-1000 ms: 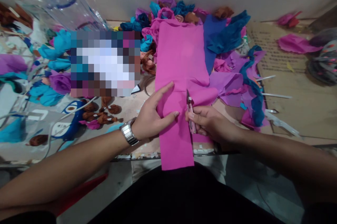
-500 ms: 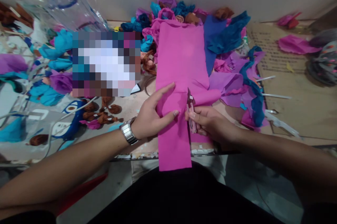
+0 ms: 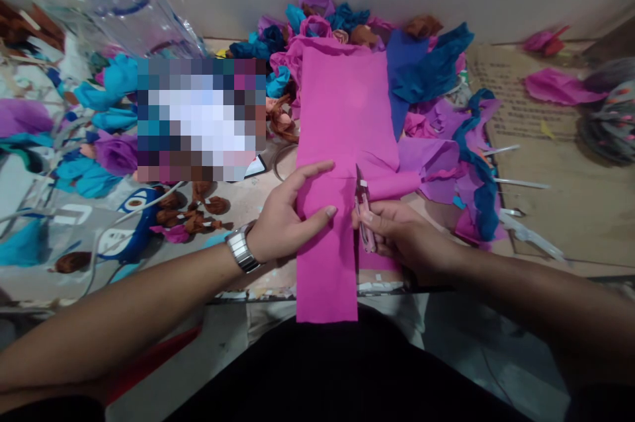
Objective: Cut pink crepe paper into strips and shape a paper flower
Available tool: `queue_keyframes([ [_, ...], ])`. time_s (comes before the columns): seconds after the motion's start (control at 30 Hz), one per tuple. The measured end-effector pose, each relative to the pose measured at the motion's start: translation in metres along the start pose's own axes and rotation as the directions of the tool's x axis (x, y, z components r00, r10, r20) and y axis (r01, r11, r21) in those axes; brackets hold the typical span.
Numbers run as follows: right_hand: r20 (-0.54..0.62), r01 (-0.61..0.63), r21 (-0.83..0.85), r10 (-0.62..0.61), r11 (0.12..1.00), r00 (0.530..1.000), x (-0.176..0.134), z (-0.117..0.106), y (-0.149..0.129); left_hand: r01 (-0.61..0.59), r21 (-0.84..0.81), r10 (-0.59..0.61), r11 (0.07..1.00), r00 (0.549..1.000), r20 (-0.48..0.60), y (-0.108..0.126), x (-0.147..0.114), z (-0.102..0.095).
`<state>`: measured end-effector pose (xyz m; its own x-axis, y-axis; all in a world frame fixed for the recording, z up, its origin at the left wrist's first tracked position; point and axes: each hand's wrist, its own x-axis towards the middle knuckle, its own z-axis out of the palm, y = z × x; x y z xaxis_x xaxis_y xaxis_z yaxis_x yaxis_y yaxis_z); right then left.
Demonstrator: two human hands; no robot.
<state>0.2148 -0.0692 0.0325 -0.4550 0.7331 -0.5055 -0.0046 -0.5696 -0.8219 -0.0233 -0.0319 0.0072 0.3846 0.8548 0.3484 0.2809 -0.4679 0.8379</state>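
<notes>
A long sheet of pink crepe paper lies down the middle of the table, its near end hanging over the front edge. It is slit on its right side, and a pink flap folds away to the right. My left hand rests on the sheet, thumb and fingers spread apart. My right hand grips thread snips with pink handles. Their dark blades point away from me at the top of the slit. Part of the handles is hidden by my fingers.
Crumpled paper pieces in blue, purple and brown surround the sheet. A clear plastic bottle stands back left, and a blue-and-white power strip with cables lies left. Cardboard covers the right side. A blurred patch hides something left of the sheet.
The snips have turned slightly and shifted a little right with my right hand. The sheet's hanging end has swung slightly left. My left hand stays almost in place.
</notes>
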Motion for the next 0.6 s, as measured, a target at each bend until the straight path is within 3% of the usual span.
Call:
queue_keyframes([
  [0.6, -0.014, 0.025, 0.048, -0.024, 0.999, 1.000, 0.0043, 0.0014, 0.0040, 0.026, -0.041, -0.026, 0.999, 0.999, 0.019, -0.0014, -0.0023, 0.0018],
])
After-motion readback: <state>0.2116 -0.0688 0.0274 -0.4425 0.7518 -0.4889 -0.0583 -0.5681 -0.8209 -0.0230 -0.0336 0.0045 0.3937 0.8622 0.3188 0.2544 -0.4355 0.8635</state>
